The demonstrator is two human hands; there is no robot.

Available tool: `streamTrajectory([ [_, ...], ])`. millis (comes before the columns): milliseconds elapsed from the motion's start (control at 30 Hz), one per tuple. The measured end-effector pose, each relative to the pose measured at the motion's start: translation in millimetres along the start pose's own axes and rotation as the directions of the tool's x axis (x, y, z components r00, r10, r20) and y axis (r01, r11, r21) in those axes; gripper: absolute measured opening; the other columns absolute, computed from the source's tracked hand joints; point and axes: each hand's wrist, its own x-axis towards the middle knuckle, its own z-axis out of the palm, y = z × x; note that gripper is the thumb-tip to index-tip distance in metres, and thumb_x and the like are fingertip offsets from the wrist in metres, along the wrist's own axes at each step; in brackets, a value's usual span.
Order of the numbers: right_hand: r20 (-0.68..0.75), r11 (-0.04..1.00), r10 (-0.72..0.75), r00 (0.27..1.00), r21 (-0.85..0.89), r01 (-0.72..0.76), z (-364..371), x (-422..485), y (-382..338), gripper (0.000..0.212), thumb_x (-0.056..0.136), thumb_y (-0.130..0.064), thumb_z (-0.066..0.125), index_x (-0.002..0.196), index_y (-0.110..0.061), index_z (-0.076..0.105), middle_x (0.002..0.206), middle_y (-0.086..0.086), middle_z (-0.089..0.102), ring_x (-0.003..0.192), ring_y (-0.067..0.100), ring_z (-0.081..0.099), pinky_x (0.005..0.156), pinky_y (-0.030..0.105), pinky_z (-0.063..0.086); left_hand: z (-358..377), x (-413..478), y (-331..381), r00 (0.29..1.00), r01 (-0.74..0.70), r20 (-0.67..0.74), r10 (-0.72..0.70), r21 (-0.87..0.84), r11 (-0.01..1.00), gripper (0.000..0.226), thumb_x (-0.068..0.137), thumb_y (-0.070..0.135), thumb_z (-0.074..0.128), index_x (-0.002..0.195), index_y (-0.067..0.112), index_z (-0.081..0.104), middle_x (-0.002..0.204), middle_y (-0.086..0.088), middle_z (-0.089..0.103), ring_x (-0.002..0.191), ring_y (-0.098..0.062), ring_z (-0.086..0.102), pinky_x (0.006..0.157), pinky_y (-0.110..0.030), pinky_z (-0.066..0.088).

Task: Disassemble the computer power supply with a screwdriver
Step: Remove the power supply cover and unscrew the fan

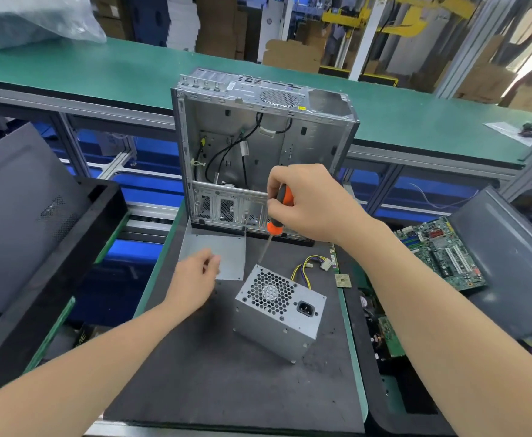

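Right hand wrapped round orange-black screwdriver, tip just above far corner of power supply standing mid dark mat; left hand loosely curled at metal plate, contents unclear; judgement: brace housing with left, seat tip squarely before turning.

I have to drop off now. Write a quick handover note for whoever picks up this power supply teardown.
Right hand grips the orange-and-black screwdriver, tip pointing down just above the silver metal power supply box.
Left hand is over the near edge of the flat grey metal sheet, fingers curled; whether it pinches anything is unclear.
Done: the power supply lies on the dark grey mat, out of the open silver computer case behind it.
Left: its housing looks closed; undo its screws.
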Motion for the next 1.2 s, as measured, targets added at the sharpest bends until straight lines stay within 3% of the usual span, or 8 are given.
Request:
streamTrajectory([
  [133,0.016,0.998,0.053,0.998,-0.033,-0.052,-13.5,-14.6,10.5,0.005,0.085,-0.018,0.066,0.084,-0.017,0.062,0.07,-0.01,0.058,0.071,0.011,0.054,0.071,0.042,0.055,11.6,6.7,69.9,0.929,-0.151,0.296,0.222,-0.244,0.958,0.02,0.101,0.016,0.057,0.113,0.031,0.062,0.099,0.01,0.068,0.087,-0.002,0.061,0.073,-0.013,0.047],
  [233,0.04,0.995,0.086,0.996,-0.045,-0.084,-16.7,-25.6,16.9,0.008,0.084,-0.018,0.066,0.081,-0.017,0.06,0.067,-0.012,0.055,0.07,0.011,0.053,0.071,0.043,0.055,25.5,4.4,102.3,0.8,-0.251,0.539,0.263,-0.097,0.963,0.017,0.099,0.022,0.057,0.109,0.03,0.067,0.099,0.01,0.068,0.083,0.001,0.061,0.075,-0.02,0.051],
  [367,0.038,0.99,0.136,0.99,-0.037,-0.134,-17.9,-40.8,25.8,0.007,0.085,-0.017,0.066,0.081,-0.016,0.059,0.063,-0.012,0.056,0.066,0.003,0.052,0.067,0.041,0.055,31.4,10.1,118.6,0.683,-0.297,0.725,0.091,0.162,0.941,0.013,0.095,0.03,0.055,0.1,0.032,0.067,0.081,0.0,0.069,0.069,-0.018,0.059,0.073,-0.034,0.052],
  [467,0.032,0.989,0.146,0.989,-0.031,-0.145,-19.3,-48.2,29.4,0.006,0.085,-0.017,0.065,0.081,-0.017,0.06,0.062,-0.009,0.062,0.066,-0.002,0.053,0.063,0.034,0.05,32.0,14.2,123.4,0.652,-0.213,0.758,0.023,0.155,0.965,0.016,0.097,0.027,0.056,0.105,0.029,0.07,0.083,-0.01,0.071,0.063,-0.017,0.056,0.067,-0.03,0.046],
  [633,-0.007,0.989,0.146,0.989,-0.03,-0.146,-20.3,-50.7,31.8,0.005,0.086,-0.017,0.066,0.084,-0.015,0.063,0.067,-0.01,0.059,0.066,0.003,0.052,0.064,0.033,0.05,37.5,10.8,123.0,0.714,0.092,0.684,-0.148,0.118,0.989,0.033,0.092,0.001,0.051,0.095,0.017,0.08,0.059,-0.001,0.061,0.045,-0.009,0.048,0.045,-0.016,0.035],
  [767,-0.037,0.988,0.149,0.988,-0.024,-0.15,-20.0,-50.4,32.9,0.005,0.086,-0.018,0.066,0.083,-0.016,0.062,0.069,-0.009,0.059,0.067,0.003,0.05,0.068,0.035,0.05,35.4,3.0,121.7,0.708,0.24,0.671,-0.22,0.064,0.969,0.032,0.094,0.0,0.055,0.092,0.02,0.08,0.075,0.0,0.071,0.066,-0.014,0.061,0.061,-0.024,0.051],
  [900,-0.045,0.988,0.153,0.987,0.001,-0.153,-17.0,-50.3,31.3,0.005,0.085,-0.017,0.065,0.083,-0.016,0.061,0.067,-0.008,0.062,0.068,0.002,0.051,0.066,0.033,0.049,32.1,4.1,123.5,0.665,0.302,0.704,-0.252,0.055,0.952,0.024,0.098,0.008,0.06,0.098,0.022,0.079,0.103,-0.005,0.075,0.108,-0.027,0.067,0.102,-0.048,0.053],
  [1200,-0.02,0.991,0.137,0.99,0.007,-0.137,-10.5,-48.8,25.7,0.004,0.085,-0.017,0.064,0.083,-0.017,0.06,0.069,-0.006,0.062,0.072,0.005,0.053,0.072,0.042,0.054,39.1,9.1,129.0,0.638,0.323,0.712,-0.293,0.098,0.941,0.039,0.097,0.001,0.055,0.102,0.032,0.079,0.119,-0.002,0.067,0.114,-0.025,0.059,0.093,-0.037,0.05],
])
